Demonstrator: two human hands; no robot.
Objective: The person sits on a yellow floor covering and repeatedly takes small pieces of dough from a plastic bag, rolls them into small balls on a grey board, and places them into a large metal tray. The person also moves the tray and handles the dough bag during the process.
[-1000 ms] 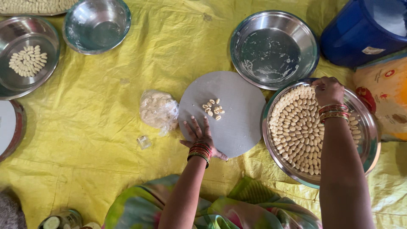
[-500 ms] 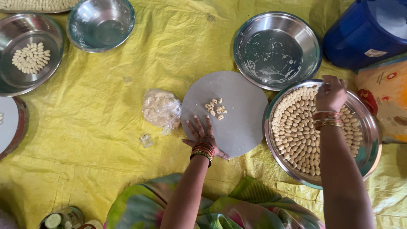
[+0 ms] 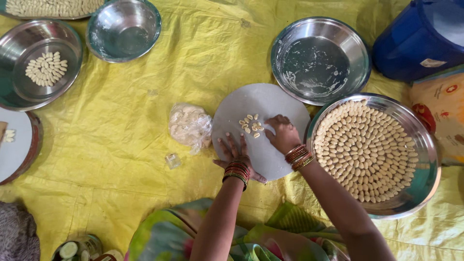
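Note:
A round grey board [image 3: 270, 104] lies on the yellow sheet in front of me. Near its middle sits a small heap of pale dough pieces [image 3: 251, 125]. My left hand [image 3: 235, 153] rests flat on the board's near edge, fingers spread, holding nothing. My right hand [image 3: 283, 134] is over the board just right of the heap, fingers curled down by the pieces; whether it pinches one I cannot tell. Both wrists wear red and gold bangles. To the right, a wide steel plate [image 3: 425, 176] carries many shaped pieces [image 3: 365, 150] set in rings.
A plastic bag of dough [image 3: 189, 124] lies left of the board, a small clear cup [image 3: 172, 161] below it. An empty steel bowl [image 3: 320, 60], another bowl [image 3: 123, 29], a plate with pieces [image 3: 34, 65], a blue tub [image 3: 418, 41] and a printed bag [image 3: 442, 116] ring the area.
My right hand has come back from the far rim of the filled steel plate to the board, beside the heap of pieces. My left hand stays on the board.

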